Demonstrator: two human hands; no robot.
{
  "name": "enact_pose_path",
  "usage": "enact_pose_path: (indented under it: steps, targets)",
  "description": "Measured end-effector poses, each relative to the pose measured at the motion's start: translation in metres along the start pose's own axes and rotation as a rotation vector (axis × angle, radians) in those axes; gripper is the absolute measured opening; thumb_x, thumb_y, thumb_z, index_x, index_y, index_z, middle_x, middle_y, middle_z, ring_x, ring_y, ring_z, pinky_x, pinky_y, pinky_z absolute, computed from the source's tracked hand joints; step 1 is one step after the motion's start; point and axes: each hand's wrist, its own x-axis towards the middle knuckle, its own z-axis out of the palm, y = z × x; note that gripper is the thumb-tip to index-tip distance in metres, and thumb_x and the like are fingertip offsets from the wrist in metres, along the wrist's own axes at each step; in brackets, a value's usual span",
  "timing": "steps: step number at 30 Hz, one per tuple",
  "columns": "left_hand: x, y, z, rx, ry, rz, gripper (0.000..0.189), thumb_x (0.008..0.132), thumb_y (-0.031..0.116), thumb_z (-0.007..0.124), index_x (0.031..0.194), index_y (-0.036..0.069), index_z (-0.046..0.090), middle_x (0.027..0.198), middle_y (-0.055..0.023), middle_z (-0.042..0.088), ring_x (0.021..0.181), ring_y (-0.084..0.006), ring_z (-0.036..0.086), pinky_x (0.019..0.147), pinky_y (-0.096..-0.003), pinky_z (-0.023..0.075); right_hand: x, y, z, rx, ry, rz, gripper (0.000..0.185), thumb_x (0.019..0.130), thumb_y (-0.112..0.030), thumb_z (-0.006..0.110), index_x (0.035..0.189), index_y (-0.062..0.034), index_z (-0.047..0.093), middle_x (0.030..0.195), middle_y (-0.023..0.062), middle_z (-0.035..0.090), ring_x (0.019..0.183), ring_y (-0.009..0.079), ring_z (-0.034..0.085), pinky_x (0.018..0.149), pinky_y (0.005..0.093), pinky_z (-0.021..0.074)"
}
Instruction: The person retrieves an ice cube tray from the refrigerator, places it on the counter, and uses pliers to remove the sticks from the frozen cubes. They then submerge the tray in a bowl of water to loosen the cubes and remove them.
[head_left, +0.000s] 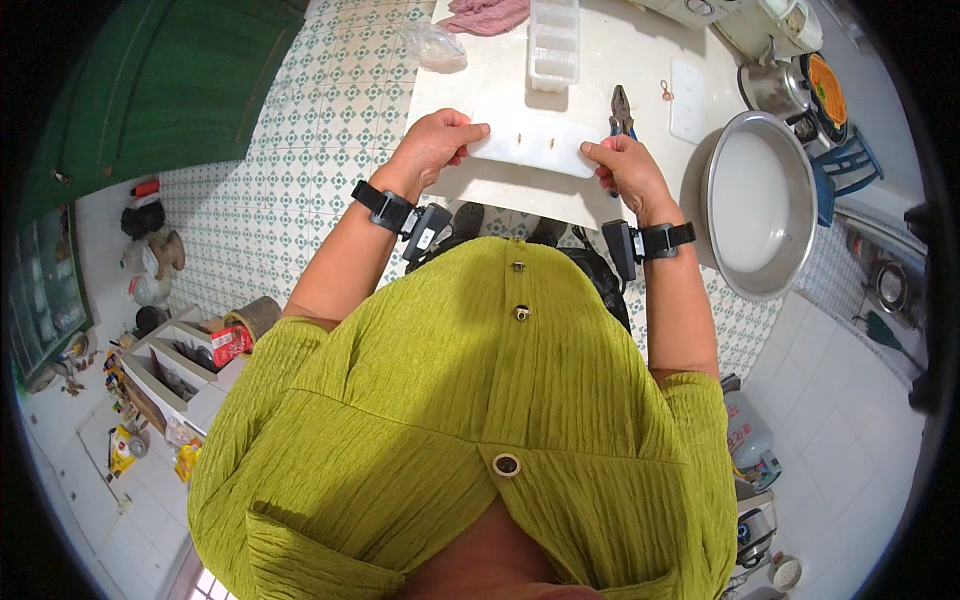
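Observation:
A white plastic panel with rounded corners (534, 147) is held up over the near edge of a pale table (495, 86). Two small narrow slots or marks show near its middle. My left hand (439, 142) pinches the panel's left end between thumb and fingers. At its right end, my right hand (626, 166) grips the corner the same way. Pliers with blue handles (621, 112) lie just behind my right hand, which partly covers them. Beyond the panel stands a white compartmented plastic tray (555, 45). A similar white panel (686, 101) rests farther right, beside a small copper-coloured metal piece (666, 91).
A large metal basin with whitish contents (761, 202) stands at the table's right. Behind it is a metal kettle (772, 86). A pink cloth (491, 13) and a clear plastic bag (435, 47) lie at the far left. A blue plastic chair (847, 169) is beyond the basin.

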Motion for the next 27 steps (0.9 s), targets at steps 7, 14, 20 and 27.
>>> enact_pose_path:
  steps: [7, 14, 20, 27]
  targets:
    - [0.002, -0.002, -0.001, -0.045, -0.031, -0.028, 0.027, 0.082, 0.024, 0.082, 0.085, 0.008, 0.059, 0.071, -0.0003, 0.055, 0.06, -0.0107, 0.048, 0.055, -0.0246, 0.0397, -0.001, 0.0, 0.003, 0.002, 0.003, -0.071, 0.032, 0.083, -0.024, 0.08, 0.078, -0.0121, 0.05, 0.066, 0.0, 0.053, 0.054, 0.0108, 0.05, 0.05, 0.0248, 0.0416]
    - [0.005, 0.001, -0.005, -0.087, -0.112, -0.055, 0.027, 0.083, 0.023, 0.081, 0.083, 0.007, 0.059, 0.071, -0.0011, 0.054, 0.062, -0.0113, 0.047, 0.056, -0.0243, 0.0393, -0.003, 0.0, 0.005, 0.019, 0.016, -0.063, 0.034, 0.084, -0.019, 0.079, 0.076, -0.0122, 0.046, 0.068, 0.0011, 0.051, 0.056, 0.0122, 0.049, 0.048, 0.0271, 0.0422]
    - [0.004, 0.0, -0.005, -0.148, -0.137, -0.056, 0.026, 0.083, 0.023, 0.081, 0.084, 0.007, 0.06, 0.071, -0.0006, 0.054, 0.062, -0.0109, 0.046, 0.056, -0.0243, 0.0394, -0.003, 0.001, 0.008, 0.022, 0.048, -0.099, 0.029, 0.083, -0.019, 0.078, 0.093, -0.0062, 0.053, 0.071, 0.002, 0.052, 0.057, 0.0115, 0.051, 0.048, 0.0267, 0.0425]
    - [0.008, 0.0, -0.011, -0.064, -0.123, -0.055, 0.023, 0.084, 0.021, 0.079, 0.087, 0.006, 0.061, 0.071, -0.0001, 0.054, 0.061, -0.0103, 0.046, 0.054, -0.0237, 0.0382, -0.004, -0.003, 0.005, -0.081, -0.08, -0.09, 0.034, 0.083, -0.018, 0.077, 0.108, -0.0086, 0.055, 0.072, 0.0011, 0.053, 0.058, 0.0103, 0.053, 0.048, 0.0253, 0.0427]
